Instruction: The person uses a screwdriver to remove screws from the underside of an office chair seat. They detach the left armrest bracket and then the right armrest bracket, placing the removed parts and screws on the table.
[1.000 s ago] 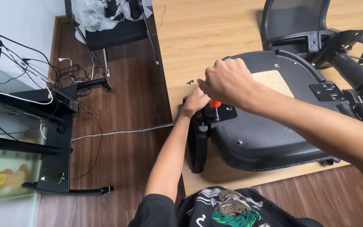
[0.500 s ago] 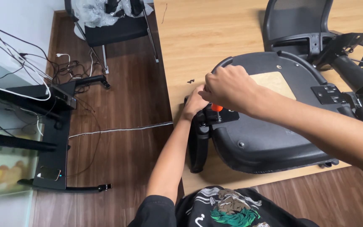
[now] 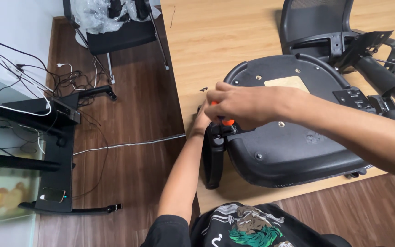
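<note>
Right hand (image 3: 245, 106) is closing its grip around an orange-handled screwdriver (image 3: 227, 121) above the upturned black plastic chair seat (image 3: 293, 151). Left hand (image 3: 202, 122) is bracing the black armrest (image 3: 214, 155); its grip is hidden.

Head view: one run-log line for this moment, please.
right hand: shut on orange-handled tool | left hand: at black armrest, grip hidden | chair seat: upside down on wooden table

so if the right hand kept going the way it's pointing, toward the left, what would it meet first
Probably the left hand, which sits just beyond the right hand at the armrest bracket. Past that lies bare wooden board, then its edge. Depth is hard to judge from this view.
</note>
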